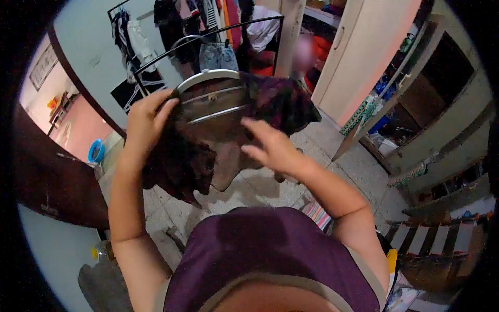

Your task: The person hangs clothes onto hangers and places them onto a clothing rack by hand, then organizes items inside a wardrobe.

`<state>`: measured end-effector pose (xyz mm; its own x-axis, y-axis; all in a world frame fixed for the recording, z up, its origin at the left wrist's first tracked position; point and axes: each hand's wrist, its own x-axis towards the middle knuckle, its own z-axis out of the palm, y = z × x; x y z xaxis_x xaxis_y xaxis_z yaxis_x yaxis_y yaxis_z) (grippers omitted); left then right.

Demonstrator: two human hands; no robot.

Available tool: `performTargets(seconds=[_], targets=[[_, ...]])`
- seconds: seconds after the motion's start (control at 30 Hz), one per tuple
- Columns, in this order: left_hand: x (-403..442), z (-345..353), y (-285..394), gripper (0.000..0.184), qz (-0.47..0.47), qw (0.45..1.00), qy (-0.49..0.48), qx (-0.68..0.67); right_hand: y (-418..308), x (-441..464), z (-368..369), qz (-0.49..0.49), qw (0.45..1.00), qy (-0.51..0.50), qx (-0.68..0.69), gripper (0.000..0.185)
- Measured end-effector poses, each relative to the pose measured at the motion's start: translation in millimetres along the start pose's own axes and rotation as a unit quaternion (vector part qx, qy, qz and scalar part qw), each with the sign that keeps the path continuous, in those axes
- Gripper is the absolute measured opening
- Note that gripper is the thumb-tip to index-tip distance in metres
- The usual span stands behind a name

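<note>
A dark, patterned sheer garment (280, 101) hangs spread over a white hanger (208, 76) in front of me. The hanger's curved top and lower bars show through the thin cloth. My left hand (150, 112) pinches the garment and the hanger's left end between thumb and fingers. Slightly blurred, my right hand (273, 149) is at the right side of the garment with its fingers apart, and nothing shows between them. The cloth's lower edges hang over the floor.
Behind the garment stands a black clothes rack (176, 48) with many clothes. An open wardrobe door (340, 47) is to its right. A blue basin (96, 151) sits by the doorway at left. Slatted shelving (436, 239) is at the lower right.
</note>
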<state>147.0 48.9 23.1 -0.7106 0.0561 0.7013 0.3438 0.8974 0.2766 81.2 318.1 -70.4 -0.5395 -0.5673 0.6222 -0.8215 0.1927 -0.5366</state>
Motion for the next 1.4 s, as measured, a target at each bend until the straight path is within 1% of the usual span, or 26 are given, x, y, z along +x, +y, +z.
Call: performTargets(seconds=[0.03, 0.1, 0.13, 0.17, 0.2, 0.27, 0.37, 0.47, 0.57, 0.6, 0.7, 0.77, 0.8, 0.83, 0.9, 0.93, 0.97, 1.03, 1.1, 1.13, 1.17, 1.23, 1.27, 1.33, 1.4], targets=[[-3.7, 1.0, 2.0, 0.019, -0.025, 0.999, 0.017, -0.024, -2.0, -4.2, -0.6, 0.023, 0.999, -0.036, 0.032, 0.033], [-11.4, -0.5, 5.8, 0.019, -0.077, 0.993, 0.052, -0.073, 14.2, -10.6, -8.2, 0.052, 0.998, 0.042, 0.007, 0.028], [-12.8, -3.4, 2.9, 0.018, -0.095, 0.992, 0.049, -0.063, 20.7, -11.7, -17.1, 0.063, 0.995, 0.080, -0.006, 0.026], [-13.9, -5.8, 0.9, 0.019, -0.096, 0.992, 0.058, -0.055, 22.5, -12.4, -30.4, 0.110, 0.984, 0.143, 0.017, 0.022], [-15.5, -7.9, -0.6, 0.021, -0.098, 0.992, 0.067, -0.046, 31.3, -13.5, -43.8, 0.164, 0.968, 0.189, 0.003, 0.022], [-17.9, -11.6, -3.7, 0.021, -0.099, 0.992, 0.074, -0.038, 49.6, -14.3, -66.3, 0.217, 0.935, 0.270, 0.076, 0.022], [-16.8, -15.1, -5.6, 0.021, -0.088, 0.990, 0.085, -0.065, 81.8, -13.1, -80.1, 0.165, 0.924, 0.345, -0.008, 0.032], [-16.2, -13.7, -12.4, 0.018, -0.081, 0.990, 0.074, -0.084, 63.0, -2.3, -81.7, 0.139, 0.925, 0.342, -0.086, 0.040], [-13.0, -13.4, -15.7, 0.019, -0.071, 0.994, 0.055, -0.067, 43.5, 15.6, -90.1, 0.015, 0.956, 0.244, -0.162, 0.045], [-10.1, -15.4, -13.8, 0.020, -0.060, 0.995, 0.050, -0.066, 34.5, 24.2, -89.7, -0.014, 0.961, 0.222, -0.163, 0.044], [-9.8, -22.9, -25.6, 0.022, -0.049, 0.998, 0.014, -0.037, 20.4, 47.1, -83.5, -0.095, 0.957, 0.172, -0.215, 0.045], [-5.5, -28.7, -28.8, 0.023, -0.045, 0.998, -0.001, -0.054, 5.1, 59.6, -78.0, -0.135, 0.949, 0.162, -0.236, 0.047], [-4.6, -27.0, -30.2, 0.023, -0.041, 0.994, 0.022, -0.095, -6.4, 63.0, -74.0, -0.169, 0.940, 0.154, -0.252, 0.046], [-2.5, -25.3, -31.3, 0.023, -0.038, 0.995, 0.022, -0.089, -13.3, 64.8, -71.3, -0.203, 0.930, 0.148, -0.269, 0.044], [0.4, -25.2, -34.9, 0.024, -0.030, 0.996, 0.019, -0.084, -24.8, 66.8, -61.4, -0.272, 0.928, 0.076, -0.244, 0.038], [1.3, -27.2, -34.0, 0.025, -0.036, 0.995, 0.005, -0.095, -29.0, 66.5, -53.7, -0.311, 0.918, 0.062, -0.240, 0.034], [1.8, -27.2, -34.5, 0.025, -0.036, 0.995, 0.003, -0.092, -28.6, 66.9, -46.9, -0.329, 0.919, 0.027, -0.214, 0.031], [3.5, -27.0, -34.7, 0.025, -0.033, 0.996, 0.000, -0.087, -36.4, 61.7, -30.2, -0.274, 0.953, -0.067, -0.113, 0.028], [5.2, -25.6, -31.2, 0.026, -0.030, 0.996, 0.004, -0.081, -32.9, 53.4, -12.2, -0.228, 0.954, -0.143, -0.135, 0.026], [5.6, -25.3, -29.2, 0.026, -0.028, 0.997, 0.006, -0.078, -28.5, 47.3, -0.2, -0.197, 0.960, -0.164, -0.115, 0.026], [8.6, -24.4, -25.0, 0.026, -0.031, 0.997, 0.001, -0.074, -29.2, 43.1, 8.3, -0.141, 0.963, -0.193, -0.123, 0.026], [13.3, -23.5, -16.7, 0.025, -0.036, 0.997, -0.007, -0.067, -10.4, 35.2, 37.8, -0.112, 0.981, -0.145, -0.060, 0.031], [14.7, -22.0, -13.9, 0.025, -0.037, 0.997, -0.007, -0.071, -6.6, 32.2, 46.9, -0.028, 0.988, -0.149, -0.024, 0.032], [19.2, -18.2, -8.2, 0.026, -0.037, 0.996, -0.006, -0.080, -2.8, 30.1, 58.7, 0.139, 0.977, -0.153, 0.050, 0.036], [23.4, -15.4, -1.9, 0.027, -0.029, 0.997, 0.001, -0.071, 11.9, 26.6, 71.7, 0.155, 0.973, -0.122, 0.119, 0.041]])
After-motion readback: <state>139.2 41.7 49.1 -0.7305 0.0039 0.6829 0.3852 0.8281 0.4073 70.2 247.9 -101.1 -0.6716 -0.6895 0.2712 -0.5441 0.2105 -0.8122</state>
